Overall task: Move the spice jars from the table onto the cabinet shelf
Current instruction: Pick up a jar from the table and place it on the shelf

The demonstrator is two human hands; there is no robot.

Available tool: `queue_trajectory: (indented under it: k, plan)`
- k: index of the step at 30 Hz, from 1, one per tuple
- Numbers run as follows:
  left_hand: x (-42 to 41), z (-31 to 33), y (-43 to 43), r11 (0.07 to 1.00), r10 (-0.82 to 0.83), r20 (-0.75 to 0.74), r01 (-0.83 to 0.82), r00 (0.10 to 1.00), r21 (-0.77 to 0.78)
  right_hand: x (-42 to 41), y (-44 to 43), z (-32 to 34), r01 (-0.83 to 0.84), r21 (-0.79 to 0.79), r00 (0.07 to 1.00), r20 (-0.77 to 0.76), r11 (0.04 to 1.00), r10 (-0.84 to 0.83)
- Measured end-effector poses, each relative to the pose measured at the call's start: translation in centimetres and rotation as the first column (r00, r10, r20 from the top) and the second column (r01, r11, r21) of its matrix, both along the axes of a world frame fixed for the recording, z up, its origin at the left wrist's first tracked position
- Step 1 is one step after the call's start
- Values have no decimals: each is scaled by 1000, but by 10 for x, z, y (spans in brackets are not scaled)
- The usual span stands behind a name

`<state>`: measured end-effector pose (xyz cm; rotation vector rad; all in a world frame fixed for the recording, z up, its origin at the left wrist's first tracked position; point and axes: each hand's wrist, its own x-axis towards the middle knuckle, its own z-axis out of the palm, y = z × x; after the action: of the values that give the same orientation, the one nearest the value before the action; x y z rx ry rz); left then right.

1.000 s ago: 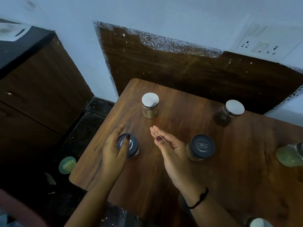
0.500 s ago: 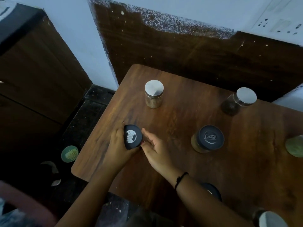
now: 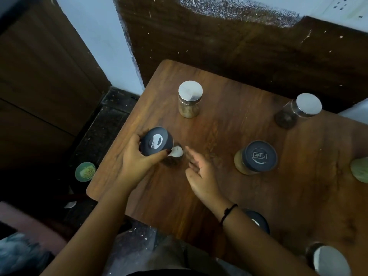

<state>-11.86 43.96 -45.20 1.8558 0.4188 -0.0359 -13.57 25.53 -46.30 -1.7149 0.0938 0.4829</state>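
Note:
On the wooden table (image 3: 229,126) stand several spice jars. My left hand (image 3: 137,162) grips a small dark-lidded jar (image 3: 156,141) near the table's left edge, tilted with its lid toward me. My right hand (image 3: 201,172) hovers just right of it, fingers straight, holding nothing. A silver-lidded jar (image 3: 190,98) stands behind, another silver-lidded jar (image 3: 298,110) at the back right. A black-lidded jar (image 3: 256,157) marked Flair stands to the right. One more black-lidded jar (image 3: 258,221) is half hidden under my right forearm. A silver-lidded jar (image 3: 328,259) sits at the bottom right.
A dark wooden cabinet (image 3: 39,76) stands to the left across a strip of dark floor. A round green lid (image 3: 85,172) lies on that floor. A greenish object (image 3: 360,170) is cut off at the right edge. A wooden wall panel (image 3: 239,46) rises behind the table.
My left hand closed round the dark-lidded jar and tilted it up off the table. My right hand came in beside the jar, then drew slightly away.

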Motion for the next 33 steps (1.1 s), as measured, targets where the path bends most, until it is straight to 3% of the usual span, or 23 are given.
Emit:
queue_trajectory:
  k: [4,12,18,28,33]
  plan:
    - [6,9,-1,966,11,-28,-18,1000,-258,1,-13,2,57,9,998,-4,998,-57]
    - [14,26,2,864,-105,-17,82,994,-497,2,-40,15,52,145,998,-35,988,-47]
    - [18,45,-7,864,-229,48,226,972,-450,0,-48,33,-16,253,1000,-21,967,22]
    - [6,73,-35,831,-424,82,424,902,-360,-10,-59,53,19,325,1000,-3,946,-19]
    - [2,84,-47,796,-435,85,427,897,-430,-18,-66,60,60,391,998,-16,918,-58]
